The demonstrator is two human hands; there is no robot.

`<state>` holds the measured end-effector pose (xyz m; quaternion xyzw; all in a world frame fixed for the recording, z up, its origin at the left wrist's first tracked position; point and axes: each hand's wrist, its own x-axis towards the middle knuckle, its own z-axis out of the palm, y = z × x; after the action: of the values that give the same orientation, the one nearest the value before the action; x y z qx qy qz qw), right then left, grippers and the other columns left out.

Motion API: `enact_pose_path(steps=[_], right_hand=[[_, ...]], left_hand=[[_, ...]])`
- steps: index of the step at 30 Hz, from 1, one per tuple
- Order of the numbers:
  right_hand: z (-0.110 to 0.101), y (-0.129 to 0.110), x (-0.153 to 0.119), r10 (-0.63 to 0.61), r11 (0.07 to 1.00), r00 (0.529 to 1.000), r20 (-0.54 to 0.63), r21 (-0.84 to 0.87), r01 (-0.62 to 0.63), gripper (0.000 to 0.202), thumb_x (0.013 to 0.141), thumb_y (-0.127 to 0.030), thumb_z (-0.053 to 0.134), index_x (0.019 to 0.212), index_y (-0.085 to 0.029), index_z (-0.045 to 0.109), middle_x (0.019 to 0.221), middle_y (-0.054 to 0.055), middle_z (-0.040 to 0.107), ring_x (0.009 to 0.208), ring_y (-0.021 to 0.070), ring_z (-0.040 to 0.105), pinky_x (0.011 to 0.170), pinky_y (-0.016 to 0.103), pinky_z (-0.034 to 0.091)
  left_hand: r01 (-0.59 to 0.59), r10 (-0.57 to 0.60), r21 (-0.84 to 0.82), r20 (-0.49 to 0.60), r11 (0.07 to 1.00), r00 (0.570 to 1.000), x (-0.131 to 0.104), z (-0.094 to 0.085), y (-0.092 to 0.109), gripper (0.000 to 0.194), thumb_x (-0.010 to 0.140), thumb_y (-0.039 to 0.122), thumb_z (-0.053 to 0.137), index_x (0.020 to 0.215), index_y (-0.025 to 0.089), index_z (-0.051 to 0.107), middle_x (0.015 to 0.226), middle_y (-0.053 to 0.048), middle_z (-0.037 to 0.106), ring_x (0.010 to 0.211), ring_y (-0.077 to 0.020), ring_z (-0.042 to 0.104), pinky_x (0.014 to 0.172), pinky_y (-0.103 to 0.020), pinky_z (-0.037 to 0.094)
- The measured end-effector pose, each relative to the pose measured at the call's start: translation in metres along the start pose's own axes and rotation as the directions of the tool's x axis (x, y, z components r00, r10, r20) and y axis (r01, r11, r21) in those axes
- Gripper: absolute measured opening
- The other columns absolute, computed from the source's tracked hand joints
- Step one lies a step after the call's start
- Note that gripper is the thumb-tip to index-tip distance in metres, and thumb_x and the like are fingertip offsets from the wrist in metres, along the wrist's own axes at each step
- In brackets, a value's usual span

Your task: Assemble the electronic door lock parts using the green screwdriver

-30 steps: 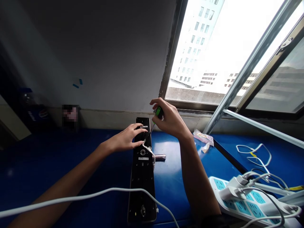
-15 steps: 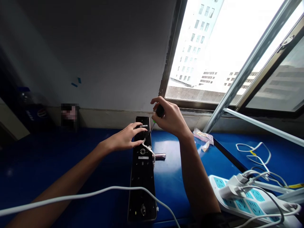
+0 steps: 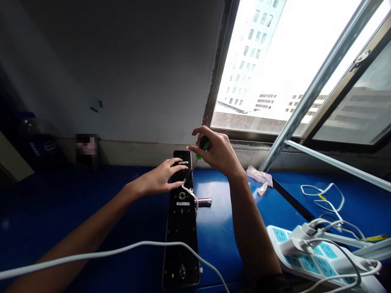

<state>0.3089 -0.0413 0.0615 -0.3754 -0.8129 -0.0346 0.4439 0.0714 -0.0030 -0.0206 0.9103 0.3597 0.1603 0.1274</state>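
A long black door lock panel [image 3: 181,226] lies lengthwise on the blue tabletop, with screw points and white labels on its face. A dark shiny handle [image 3: 204,202] sticks out from its right side. My left hand [image 3: 163,175] rests over the panel's upper part, fingers spread, thumb tip beside the end of a short white cable [image 3: 192,193]. Above the panel, my right hand [image 3: 216,152] has its fingers around the black and green screwdriver [image 3: 204,145]. The screwdriver slants down to the left, its tip near my left thumb; exact contact is hard to see.
A white cord [image 3: 137,244] crosses over the panel's lower part. To the right stands a power strip [image 3: 301,260] with plugs and tangled cables. A plastic bag [image 3: 259,177] lies by the metal frame [image 3: 276,150] under the window. A bottle [image 3: 39,142] stands far left.
My right thumb and fingers have opened out a little around the screwdriver handle, showing more of its green part. My left hand stays in place on the panel.
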Motion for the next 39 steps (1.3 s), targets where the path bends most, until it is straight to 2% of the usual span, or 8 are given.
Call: enact_pose_path(steps=[5, 10, 15, 19, 24, 29, 33, 39], right_hand=[[0.0, 0.001, 0.0, 0.019, 1.0, 1.0, 0.02, 0.016, -0.019, 0.054, 0.077, -0.01, 0.063, 0.13, -0.026, 0.059, 0.101, 0.001, 0.066, 0.074, 0.0129, 0.055, 0.071, 0.026, 0.046], [0.001, 0.002, 0.001, 0.012, 0.999, 1.0, -0.011, -0.029, -0.013, 0.029, 0.089, -0.023, 0.066, 0.117, -0.024, 0.062, 0.082, -0.002, 0.062, 0.068, 0.0132, 0.051, 0.071, 0.028, 0.046], [0.002, 0.004, 0.001, 0.009, 1.0, 1.0, 0.007, -0.006, -0.009, 0.05, 0.079, -0.013, 0.065, 0.127, -0.026, 0.058, 0.098, 0.0, 0.066, 0.071, 0.0129, 0.052, 0.069, 0.027, 0.045], [0.003, 0.004, 0.001, 0.017, 1.0, 1.0, -0.015, -0.014, -0.017, 0.032, 0.088, -0.025, 0.066, 0.119, -0.024, 0.06, 0.081, -0.003, 0.059, 0.068, 0.0135, 0.048, 0.068, 0.028, 0.044], [0.002, 0.005, 0.001, 0.011, 1.0, 1.0, 0.011, -0.006, -0.011, 0.049, 0.079, -0.013, 0.064, 0.126, -0.026, 0.058, 0.094, -0.001, 0.064, 0.071, 0.0133, 0.051, 0.069, 0.028, 0.045], [0.001, 0.003, 0.001, 0.027, 1.0, 1.0, -0.001, -0.003, -0.027, 0.028, 0.087, -0.022, 0.065, 0.115, -0.024, 0.06, 0.08, -0.003, 0.057, 0.066, 0.0126, 0.047, 0.068, 0.028, 0.043], [0.0, 0.001, 0.0, 0.027, 0.999, 0.999, 0.017, -0.017, -0.027, 0.043, 0.08, -0.014, 0.063, 0.121, -0.026, 0.058, 0.092, -0.001, 0.063, 0.07, 0.0134, 0.05, 0.069, 0.028, 0.044], [0.0, 0.002, 0.001, 0.015, 1.0, 1.0, 0.008, 0.003, -0.015, 0.033, 0.087, -0.019, 0.061, 0.12, -0.024, 0.059, 0.086, -0.001, 0.06, 0.069, 0.0135, 0.048, 0.069, 0.028, 0.044]], left_hand=[[-0.006, 0.006, 0.009, -0.006, 1.0, 1.0, 0.0, 0.001, -0.002, 0.069, 0.097, 0.065, 0.059, 0.157, 0.032, 0.05, 0.17, -0.012, 0.034, 0.155, -0.0399, 0.036, 0.122, -0.056, 0.041], [-0.015, 0.015, 0.011, -0.015, 1.0, 1.0, 0.001, 0.002, -0.002, 0.071, 0.096, 0.068, 0.059, 0.156, 0.032, 0.051, 0.17, -0.012, 0.034, 0.156, -0.0406, 0.034, 0.123, -0.057, 0.04], [-0.006, 0.006, 0.016, -0.007, 1.0, 1.0, 0.0, 0.0, 0.002, 0.072, 0.097, 0.067, 0.057, 0.157, 0.028, 0.05, 0.17, -0.013, 0.033, 0.156, -0.0407, 0.034, 0.123, -0.056, 0.04], [-0.008, 0.008, 0.013, -0.011, 1.0, 1.0, 0.001, 0.0, 0.004, 0.074, 0.097, 0.07, 0.056, 0.157, 0.029, 0.05, 0.17, -0.012, 0.033, 0.156, -0.0415, 0.032, 0.124, -0.057, 0.039], [-0.017, 0.017, 0.003, -0.019, 1.0, 1.0, 0.002, 0.003, 0.005, 0.072, 0.098, 0.069, 0.054, 0.157, 0.028, 0.051, 0.169, -0.012, 0.035, 0.156, -0.0404, 0.033, 0.125, -0.056, 0.038], [-0.048, 0.048, 0.011, -0.043, 0.999, 0.998, 0.002, 0.004, 0.009, 0.064, 0.099, 0.063, 0.057, 0.154, 0.029, 0.054, 0.164, -0.012, 0.043, 0.153, -0.0392, 0.037, 0.124, -0.056, 0.04], [-0.068, 0.069, 0.024, -0.054, 0.997, 0.996, 0.002, 0.006, 0.01, 0.062, 0.1, 0.061, 0.057, 0.153, 0.029, 0.055, 0.163, -0.012, 0.044, 0.152, -0.0382, 0.039, 0.124, -0.056, 0.039], [-0.065, 0.067, 0.023, -0.085, 0.998, 0.994, 0.003, 0.006, 0.011, 0.06, 0.099, 0.059, 0.058, 0.15, 0.028, 0.058, 0.16, -0.012, 0.047, 0.15, -0.0384, 0.041, 0.122, -0.056, 0.041]])
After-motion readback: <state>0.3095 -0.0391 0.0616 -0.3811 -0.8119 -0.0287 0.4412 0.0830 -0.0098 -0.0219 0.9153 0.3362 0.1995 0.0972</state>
